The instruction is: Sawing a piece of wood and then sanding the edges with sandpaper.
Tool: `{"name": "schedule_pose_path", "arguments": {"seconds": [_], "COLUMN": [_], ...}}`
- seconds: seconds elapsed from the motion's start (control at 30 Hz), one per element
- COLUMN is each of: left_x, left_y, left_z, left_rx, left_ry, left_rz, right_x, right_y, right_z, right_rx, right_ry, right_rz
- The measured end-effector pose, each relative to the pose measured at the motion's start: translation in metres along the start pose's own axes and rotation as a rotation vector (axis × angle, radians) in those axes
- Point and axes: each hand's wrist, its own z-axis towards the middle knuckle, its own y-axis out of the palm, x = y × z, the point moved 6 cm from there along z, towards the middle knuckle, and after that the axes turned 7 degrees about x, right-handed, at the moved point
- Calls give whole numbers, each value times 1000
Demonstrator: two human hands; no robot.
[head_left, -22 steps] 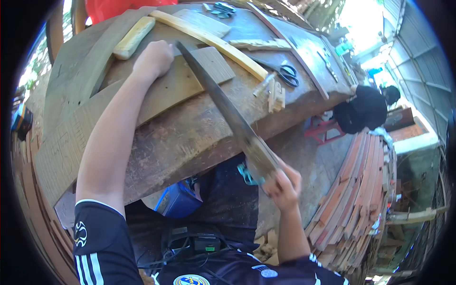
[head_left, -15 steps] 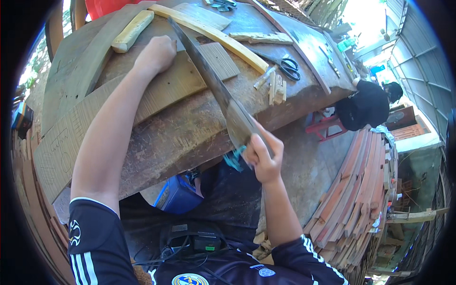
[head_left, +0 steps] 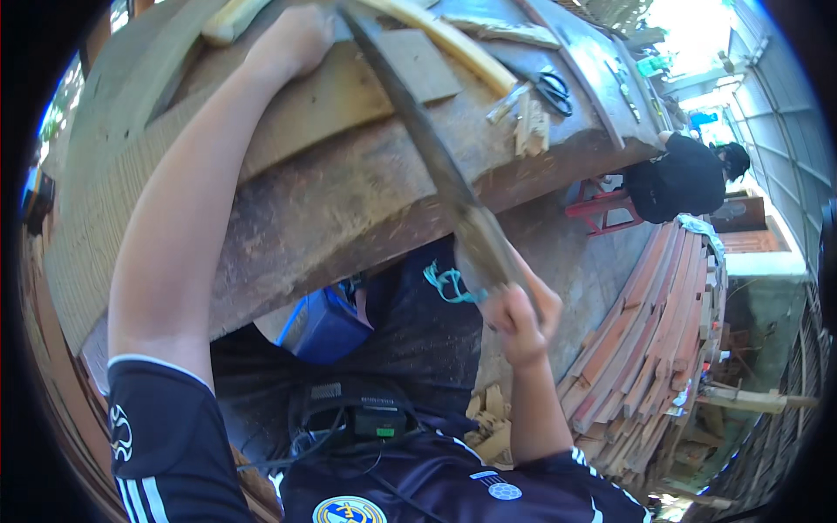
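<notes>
My right hand [head_left: 520, 315] grips the handle of a hand saw [head_left: 425, 150], whose long blade runs up and left across a flat wooden board [head_left: 336, 91]. That board lies on a big rough workbench [head_left: 349, 196]. My left hand [head_left: 293, 39] presses down on the board just left of the blade, fingers curled. The saw's far tip is cut off by the top edge of the picture.
Scissors [head_left: 551, 91] and short wood offcuts [head_left: 530, 126] lie on the bench's right part. A long pale strip [head_left: 453, 42] lies behind the board. A person in black [head_left: 684, 179] crouches beyond the bench. Stacked planks [head_left: 649, 349] lie at right, a blue container [head_left: 324, 324] under the bench.
The saw has been pushed up and forward, then drawn back toward me, so my right hand is low again. My left hand stays on the board. The view has shifted closer.
</notes>
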Motion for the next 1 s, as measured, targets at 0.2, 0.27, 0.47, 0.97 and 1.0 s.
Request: {"name": "schedule_pose_path", "arguments": {"seconds": [0.2,0.27,0.47,0.97,1.0], "left_x": [35,19,25,18,6], "left_y": [3,-2,-11,-9,-13], "left_z": [4,3,4,10,12], "left_rx": [-118,-118,-44,-21,-16], "left_ry": [93,42,32,65,-7], "left_rz": [218,201,185,213,236], "right_x": [9,21,3,18,24], "right_y": [-19,19,-33,-46,-44], "right_z": [-13,23,-50,-43,-23], "right_rx": [56,15,1,42,31], "right_ry": [56,-47,24,-2,34], "right_rz": [24,-37,89,75,144]}}
